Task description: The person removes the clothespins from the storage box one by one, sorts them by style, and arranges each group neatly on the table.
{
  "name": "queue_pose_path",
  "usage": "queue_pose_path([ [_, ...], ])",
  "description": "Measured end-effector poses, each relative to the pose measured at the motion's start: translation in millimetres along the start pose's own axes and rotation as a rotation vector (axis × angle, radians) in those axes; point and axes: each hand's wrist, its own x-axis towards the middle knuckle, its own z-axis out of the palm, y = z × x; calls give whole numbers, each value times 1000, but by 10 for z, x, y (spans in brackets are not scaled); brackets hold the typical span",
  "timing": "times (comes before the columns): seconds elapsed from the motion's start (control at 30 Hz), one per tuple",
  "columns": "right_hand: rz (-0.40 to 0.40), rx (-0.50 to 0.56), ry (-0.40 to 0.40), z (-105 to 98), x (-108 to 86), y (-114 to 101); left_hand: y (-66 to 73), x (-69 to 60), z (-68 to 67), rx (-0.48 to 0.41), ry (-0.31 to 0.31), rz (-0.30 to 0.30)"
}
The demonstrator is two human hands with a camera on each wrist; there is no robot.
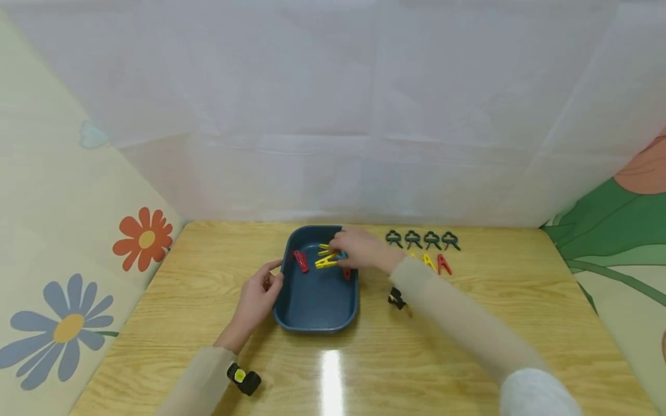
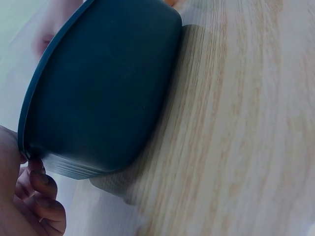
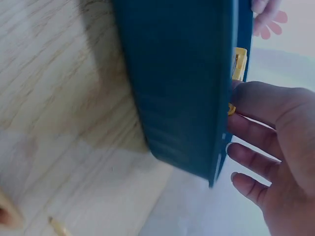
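A dark blue bin (image 1: 315, 300) stands on the table. My left hand (image 1: 259, 294) grips its left rim; in the left wrist view, curled fingers (image 2: 44, 196) lie under the rim (image 2: 27, 103). Over the bin's back right part, my right hand (image 1: 361, 249) pinches a yellow clip (image 1: 326, 262) between thumb and finger. Another yellow clip (image 1: 324, 248) shows behind it, with a bit of blue (image 1: 341, 255) by the fingers. Inside the bin are a red clip (image 1: 301, 261) at the left and another red clip (image 1: 347, 274), partly hidden, at the right.
Right of the bin, several dark green clips (image 1: 413, 239) stand in a row at the back. In front of them are a yellow clip (image 1: 429, 262) and a red clip (image 1: 444, 264); my right forearm partly covers that row. A white sheet (image 1: 312, 144) hangs behind the table (image 1: 182, 289).
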Motion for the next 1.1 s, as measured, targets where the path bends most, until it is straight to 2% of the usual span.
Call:
queue_pose_path([
  [0.3, 68, 54, 74, -133, -369, 169, 14, 11, -14, 4, 4, 12],
  [0.5, 140, 150, 146, -153, -678, 331, 29, -2, -27, 3, 14, 32],
  [0.77, 235, 257, 215, -75, -1160, 541, 20, -9, -17, 1, 26, 50],
  [1.0, 351, 354, 273, 89, -1601, 772, 22, -8, -13, -12, -1, -2],
  [1.1, 397, 362, 294, 155, -1789, 865, 32, -10, -19, -17, -14, -21],
])
